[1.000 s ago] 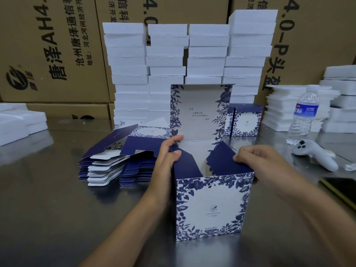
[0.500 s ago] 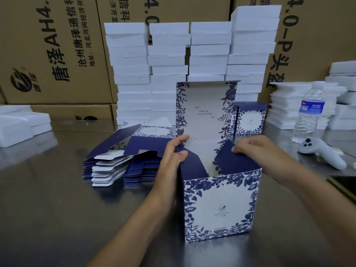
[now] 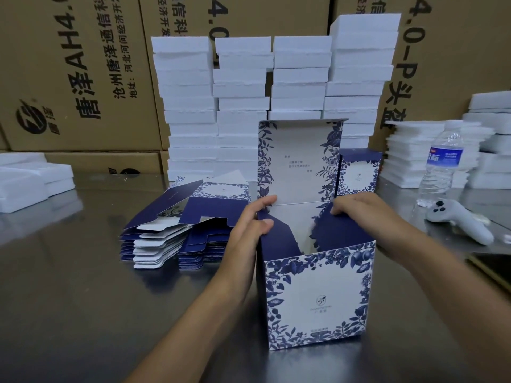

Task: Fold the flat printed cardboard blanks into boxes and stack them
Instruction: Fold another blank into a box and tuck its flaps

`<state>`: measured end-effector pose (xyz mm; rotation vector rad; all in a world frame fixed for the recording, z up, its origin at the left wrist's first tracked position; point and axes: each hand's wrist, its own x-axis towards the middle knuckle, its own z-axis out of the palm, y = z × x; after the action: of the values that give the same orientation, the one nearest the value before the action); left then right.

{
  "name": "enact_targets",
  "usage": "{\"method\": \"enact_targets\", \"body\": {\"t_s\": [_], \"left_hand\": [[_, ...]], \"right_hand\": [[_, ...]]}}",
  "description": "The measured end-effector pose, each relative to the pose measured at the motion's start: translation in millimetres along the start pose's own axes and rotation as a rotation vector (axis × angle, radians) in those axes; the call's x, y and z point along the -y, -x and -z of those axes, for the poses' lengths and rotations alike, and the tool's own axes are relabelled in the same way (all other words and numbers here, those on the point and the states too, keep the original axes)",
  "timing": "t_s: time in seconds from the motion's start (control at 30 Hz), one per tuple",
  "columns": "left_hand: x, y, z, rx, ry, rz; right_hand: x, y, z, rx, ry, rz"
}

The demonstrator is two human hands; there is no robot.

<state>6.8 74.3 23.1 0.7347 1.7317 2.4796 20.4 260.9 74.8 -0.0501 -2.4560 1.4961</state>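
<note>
Nearest you, an upright blue-and-white floral printed cardboard box (image 3: 315, 297) stands on the brushed metal table (image 3: 69, 286). Its top is open and its tall lid panel is raised at the back. Your left hand (image 3: 249, 228) pinches the navy left side flap, thumb on top and fingers outside. Your right hand (image 3: 367, 214) curls its fingers over the navy right flap; its thumb is hidden. The lower edge cuts off both forearms. The widest stretch of tabletop lies at your left front.

Just left of the box sits a pile of flat navy printed blanks (image 3: 177, 233), with too many layers to count. One finished floral box (image 3: 358, 172) stands behind, partly hidden by the lid.

At right are one clear plastic water bottle (image 3: 439, 167), one white handheld controller (image 3: 459, 222) and a dark flat object (image 3: 492, 266) cut off by the frame. Four columns of white foam blocks (image 3: 243, 106) rise in front of brown cartons (image 3: 77, 73).
</note>
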Motion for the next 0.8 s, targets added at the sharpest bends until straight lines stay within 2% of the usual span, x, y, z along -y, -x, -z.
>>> {"method": "enact_targets", "body": {"t_s": [0.33, 0.47, 0.67, 0.8], "left_hand": [[-4.6, 2.8, -0.4, 0.003, -0.057, 0.024], [-8.1, 4.8, -3.2, 0.015, -0.094, 0.007], [-4.6, 2.4, -0.9, 0.008, -0.105, 0.015], [-5.1, 3.1, -2.8, 0.017, -0.109, 0.007]], "right_hand": [[1.5, -6.3, 4.4, 0.033, -0.005, -0.057], [-1.9, -7.7, 3.1, -0.012, -0.009, -0.017], [-2.6, -8.2, 3.9, 0.010, 0.017, 0.026], [-8.0, -6.6, -2.1, -0.120, -0.070, 0.019]]}}
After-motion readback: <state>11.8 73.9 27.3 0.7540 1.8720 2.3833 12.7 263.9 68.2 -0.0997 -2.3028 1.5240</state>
